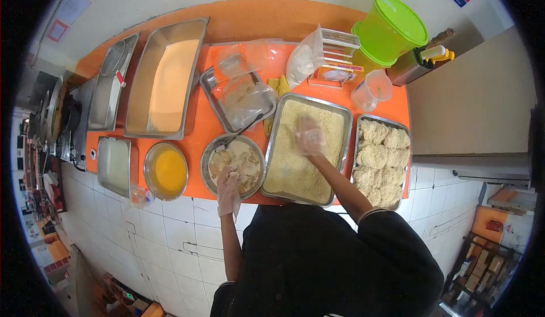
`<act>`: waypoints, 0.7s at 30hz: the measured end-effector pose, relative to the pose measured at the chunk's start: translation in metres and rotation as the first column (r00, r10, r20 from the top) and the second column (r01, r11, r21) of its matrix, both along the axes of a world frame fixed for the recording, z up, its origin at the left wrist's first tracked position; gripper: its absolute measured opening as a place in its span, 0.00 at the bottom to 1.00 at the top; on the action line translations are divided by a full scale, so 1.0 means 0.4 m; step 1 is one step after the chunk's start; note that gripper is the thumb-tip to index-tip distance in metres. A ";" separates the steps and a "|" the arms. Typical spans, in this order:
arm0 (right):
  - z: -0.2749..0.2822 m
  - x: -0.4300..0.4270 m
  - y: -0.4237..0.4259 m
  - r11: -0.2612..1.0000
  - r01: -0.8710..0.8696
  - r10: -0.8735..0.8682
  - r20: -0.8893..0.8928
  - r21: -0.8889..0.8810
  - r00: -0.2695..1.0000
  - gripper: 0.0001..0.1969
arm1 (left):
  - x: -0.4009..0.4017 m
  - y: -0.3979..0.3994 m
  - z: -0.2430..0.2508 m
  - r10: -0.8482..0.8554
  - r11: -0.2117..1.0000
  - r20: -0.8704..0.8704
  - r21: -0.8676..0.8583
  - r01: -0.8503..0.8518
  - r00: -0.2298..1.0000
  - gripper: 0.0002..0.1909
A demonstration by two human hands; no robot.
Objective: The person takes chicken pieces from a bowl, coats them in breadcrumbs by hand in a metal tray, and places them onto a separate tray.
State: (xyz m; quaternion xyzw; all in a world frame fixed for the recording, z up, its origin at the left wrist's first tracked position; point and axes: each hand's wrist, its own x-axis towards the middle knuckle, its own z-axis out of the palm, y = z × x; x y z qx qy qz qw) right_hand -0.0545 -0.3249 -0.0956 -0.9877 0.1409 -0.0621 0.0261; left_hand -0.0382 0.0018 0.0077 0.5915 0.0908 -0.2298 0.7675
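My left hand (229,187), in a clear plastic glove, reaches into a round metal bowl (205,176) of pale, milky liquid with pieces of what looks like raw meat (249,163). Its fingertips are among the pieces; whether they grip one is unclear. To the right, my gloved right hand (311,138) is over a metal tray (348,136) of pale yellow breading (294,172). Motion blurs this hand, but its thumb looks apart from the fingers and no piece shows in it. A dark-handled utensil (247,127) leans out of the bowl. Right of the breading, another tray (354,163) holds coated pieces (374,155).
Left of the bowl stand a bowl of yellow liquid (170,170), a pan of cloudy liquid (114,163) and a deep pan of orange powder (170,91). Behind are plastic bags (242,91) on a tray, a measuring jug (372,91), green tubs (391,27) and a knife holder (411,67).
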 end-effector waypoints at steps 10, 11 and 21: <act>0.000 0.085 0.035 0.944 -0.329 0.328 0.111 -0.005 0.938 0.14 | 0.001 0.038 -0.096 -0.075 0.941 -0.001 0.330 0.072 0.997 0.24; -0.024 0.103 0.022 0.952 -0.301 0.294 0.113 0.055 0.949 0.13 | 0.010 0.022 -0.084 -0.073 0.953 -0.015 0.293 0.075 0.997 0.23; 0.012 0.110 0.037 0.921 -0.388 0.387 0.042 0.021 0.921 0.15 | 0.008 -0.040 -0.014 -0.047 0.973 -0.134 0.218 0.076 0.990 0.23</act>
